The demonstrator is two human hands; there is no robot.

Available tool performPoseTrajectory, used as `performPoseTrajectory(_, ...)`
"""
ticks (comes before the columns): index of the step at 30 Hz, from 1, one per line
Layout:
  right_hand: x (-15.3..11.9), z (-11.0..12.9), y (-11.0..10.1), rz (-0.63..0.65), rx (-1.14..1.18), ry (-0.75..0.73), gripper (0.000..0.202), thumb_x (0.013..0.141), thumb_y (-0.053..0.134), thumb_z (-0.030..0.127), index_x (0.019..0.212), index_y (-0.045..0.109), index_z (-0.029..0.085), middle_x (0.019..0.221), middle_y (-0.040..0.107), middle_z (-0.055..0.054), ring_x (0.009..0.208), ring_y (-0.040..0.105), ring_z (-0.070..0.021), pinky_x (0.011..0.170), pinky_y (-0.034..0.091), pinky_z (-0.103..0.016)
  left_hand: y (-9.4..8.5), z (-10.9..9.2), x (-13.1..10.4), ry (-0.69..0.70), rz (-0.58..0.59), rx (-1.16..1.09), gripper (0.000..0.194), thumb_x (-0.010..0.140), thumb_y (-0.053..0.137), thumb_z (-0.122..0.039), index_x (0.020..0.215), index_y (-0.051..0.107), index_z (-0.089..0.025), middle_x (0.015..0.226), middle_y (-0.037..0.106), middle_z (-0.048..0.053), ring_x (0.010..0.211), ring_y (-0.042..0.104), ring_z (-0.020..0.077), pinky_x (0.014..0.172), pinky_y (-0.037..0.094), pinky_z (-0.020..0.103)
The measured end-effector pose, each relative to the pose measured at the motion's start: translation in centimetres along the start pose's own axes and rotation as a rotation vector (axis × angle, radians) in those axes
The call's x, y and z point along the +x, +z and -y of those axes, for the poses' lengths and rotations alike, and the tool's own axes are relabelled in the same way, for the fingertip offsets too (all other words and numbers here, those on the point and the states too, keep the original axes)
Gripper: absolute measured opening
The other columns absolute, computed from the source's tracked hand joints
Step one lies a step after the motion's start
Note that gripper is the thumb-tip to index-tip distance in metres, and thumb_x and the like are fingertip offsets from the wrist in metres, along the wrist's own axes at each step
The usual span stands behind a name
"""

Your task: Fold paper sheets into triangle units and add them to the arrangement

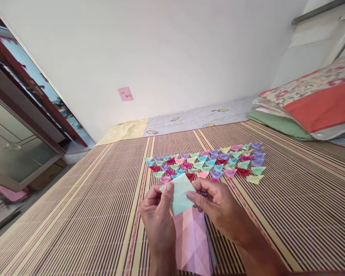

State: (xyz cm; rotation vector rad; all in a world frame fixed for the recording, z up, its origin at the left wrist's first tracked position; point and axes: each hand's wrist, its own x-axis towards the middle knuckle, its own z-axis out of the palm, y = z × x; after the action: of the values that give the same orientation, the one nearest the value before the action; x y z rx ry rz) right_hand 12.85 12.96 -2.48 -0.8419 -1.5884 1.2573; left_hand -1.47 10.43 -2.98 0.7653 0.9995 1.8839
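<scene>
A pale green folded paper (181, 194) is held up between both hands. My left hand (161, 214) pinches its left edge, thumb on top. At its right corner, the thumb and fingers of my right hand (215, 203) are closed on it. Below the hands lies a stack of creased paper with a pink sheet (191, 243) on top and other colours showing at its right edge. Beyond the hands, several small folded paper pieces (209, 163) in many colours are laid out in rows.
A striped mat (97, 214) covers the surface. Folded bedding with an orange and floral cover (327, 99) lies at the right. A pink note (125, 94) is on the white wall. A glass-panelled door (14, 142) stands at the left.
</scene>
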Motion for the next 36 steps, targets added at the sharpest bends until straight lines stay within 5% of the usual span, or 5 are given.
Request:
performPoseTrajectory(7,0.3,-0.3,0.1,0.062,0.104,0.043,0.026,0.091,0.070,0.042,0.080,0.062,0.020,0.073,0.056,0.001,0.066,0.052,-0.0141,0.059,0.042,-0.027,-0.8,-0.7,0.2,-0.087,0.189,0.206,0.033,0.077,0.088,-0.037,0.065,0.066,-0.016,0.061,0.061,-0.001,0.053,0.053,0.0096,0.050,0.045,0.020)
performPoseTrajectory(12,0.3,-0.5,0.0,0.053,0.263,0.109,0.027,0.086,0.076,0.043,0.079,0.065,0.019,0.074,0.063,-0.001,0.068,0.060,-0.0157,0.063,0.049,-0.028,-0.5,0.0,0.5,-0.171,0.226,0.084,0.037,0.086,0.078,-0.048,0.071,0.070,-0.015,0.062,0.062,0.000,0.057,0.057,0.0114,0.055,0.047,0.021)
performPoseTrajectory(20,1.3,-1.3,0.4,-0.275,0.458,0.103,0.032,0.080,0.082,0.047,0.093,0.076,0.018,0.084,0.076,-0.005,0.075,0.072,-0.0207,0.073,0.058,-0.034,0.6,-1.5,-0.1,-0.029,0.348,0.083,0.053,0.085,0.082,-0.029,0.135,0.064,-0.028,0.110,0.075,0.008,0.101,0.071,0.0238,0.084,0.058,0.032)
performPoseTrajectory(26,1.2,-1.3,0.7,-0.222,0.315,0.077,0.026,0.083,0.081,0.042,0.084,0.073,0.018,0.082,0.072,-0.002,0.072,0.066,-0.0169,0.066,0.053,-0.028,-0.2,-1.0,0.4,0.017,0.336,0.278,0.015,0.084,0.081,-0.028,0.097,0.085,-0.022,0.100,0.078,0.010,0.095,0.070,0.0223,0.083,0.057,0.028)
performPoseTrajectory(36,1.2,-1.3,0.3,-0.140,0.367,0.154,0.036,0.081,0.081,0.048,0.081,0.062,0.018,0.066,0.057,0.004,0.058,0.054,-0.0109,0.052,0.043,-0.021,-1.1,-0.6,1.2,-0.181,0.337,0.164,0.020,0.078,0.087,-0.031,0.093,0.086,-0.019,0.092,0.081,0.010,0.084,0.071,0.0183,0.077,0.056,0.024)
